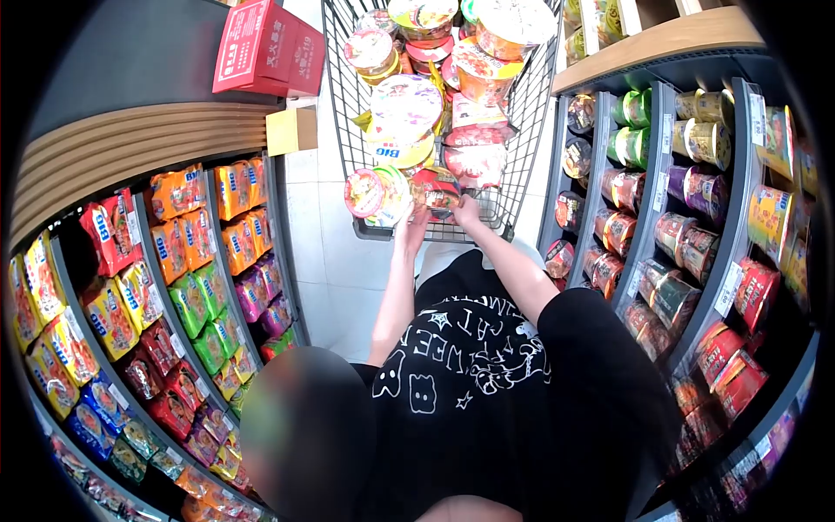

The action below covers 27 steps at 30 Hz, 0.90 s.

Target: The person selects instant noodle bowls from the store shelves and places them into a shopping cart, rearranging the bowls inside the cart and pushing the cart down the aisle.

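Note:
Both hands are at the near end of a black wire shopping cart. A dark red instant noodle cup sits between my left hand and my right hand, and the fingers of both close on its sides. Just left of it, next to my left hand, are noodle cups with pink and green lids; whether that hand also touches them I cannot tell. Further in, the cart holds several noodle bowls, among them a white-lidded bowl, a large bowl and a red noodle packet.
Shelves of bagged noodles line the left side. Cup noodles fill the shelves on the right. A red box stands at the upper left, above a yellow box. Pale floor tiles show beside the cart.

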Each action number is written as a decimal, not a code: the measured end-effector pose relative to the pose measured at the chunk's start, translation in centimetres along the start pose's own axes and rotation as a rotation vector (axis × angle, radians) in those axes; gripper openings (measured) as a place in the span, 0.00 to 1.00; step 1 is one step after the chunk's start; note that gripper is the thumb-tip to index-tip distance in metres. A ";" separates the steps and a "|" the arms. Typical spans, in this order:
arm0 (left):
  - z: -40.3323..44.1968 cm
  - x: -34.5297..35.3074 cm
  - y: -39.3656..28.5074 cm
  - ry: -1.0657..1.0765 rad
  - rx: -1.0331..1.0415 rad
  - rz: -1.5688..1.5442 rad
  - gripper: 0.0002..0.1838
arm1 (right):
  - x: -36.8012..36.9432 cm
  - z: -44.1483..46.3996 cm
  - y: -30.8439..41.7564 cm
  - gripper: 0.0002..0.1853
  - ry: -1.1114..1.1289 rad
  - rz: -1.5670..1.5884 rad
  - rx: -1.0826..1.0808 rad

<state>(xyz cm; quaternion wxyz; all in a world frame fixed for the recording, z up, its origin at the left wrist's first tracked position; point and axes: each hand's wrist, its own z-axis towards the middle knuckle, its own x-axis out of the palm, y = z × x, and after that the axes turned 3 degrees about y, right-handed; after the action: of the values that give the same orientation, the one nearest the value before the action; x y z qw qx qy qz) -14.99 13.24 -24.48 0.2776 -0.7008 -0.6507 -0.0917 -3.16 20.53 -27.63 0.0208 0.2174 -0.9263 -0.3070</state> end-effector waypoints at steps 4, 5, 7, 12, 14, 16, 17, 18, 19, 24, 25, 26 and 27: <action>-1.4 0.5 -0.5 0.216 0.092 -0.070 0.25 | -0.2 -0.7 0.6 0.12 -0.015 -0.038 -0.090; -1.2 0.0 -1.0 0.227 0.037 -0.256 0.26 | -0.2 -0.8 0.8 0.12 -0.017 -0.038 -0.080; -1.0 -1.0 -2.0 0.231 -0.073 -0.514 0.28 | -0.2 -0.9 0.7 0.12 -0.006 -0.022 -0.057; -0.8 0.4 -2.9 0.065 -0.178 -0.517 0.36 | -1.8 0.7 -0.5 0.11 0.090 0.108 0.024; -1.0 0.7 -3.2 0.019 -0.351 -0.776 0.39 | -3.1 0.9 -1.0 0.11 0.156 0.218 0.137; -1.2 1.0 -3.1 0.128 -0.333 -0.727 0.41 | -4.1 0.7 -1.0 0.10 0.172 0.279 0.138; -1.2 1.1 -3.3 0.134 -0.331 -0.719 0.41 | -4.2 0.3 -0.9 0.08 0.177 0.284 0.126; -1.2 1.1 -3.4 0.139 -0.331 -0.711 0.41 | -4.3 -0.2 -0.8 0.06 0.181 0.290 0.115; -1.5 1.4 -3.5 0.154 -0.338 -0.713 0.41 | -4.3 -0.1 -1.1 0.06 0.181 0.253 0.097; -1.9 2.0 -4.5 0.114 -0.442 -0.782 0.42 | -4.7 -0.7 -1.2 0.06 0.173 0.355 0.069; -1.5 1.7 -4.5 0.167 -0.439 -0.721 0.42 | -4.7 -0.3 -1.8 0.07 0.162 0.386 0.072; -0.4 0.7 -4.5 0.223 -0.433 -0.662 0.42 | -4.9 0.2 -2.4 0.08 0.154 0.417 0.074; 2.2 -1.7 -4.3 0.339 -0.311 -0.457 0.40 | -5.8 -1.4 -0.7 0.09 0.114 0.315 0.083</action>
<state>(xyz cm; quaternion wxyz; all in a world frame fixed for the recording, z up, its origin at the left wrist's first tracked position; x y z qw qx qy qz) -19.85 12.85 -25.99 0.2436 -0.5456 -0.7138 -0.3653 2.61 21.69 -26.35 0.1120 0.0875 -0.9581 -0.2487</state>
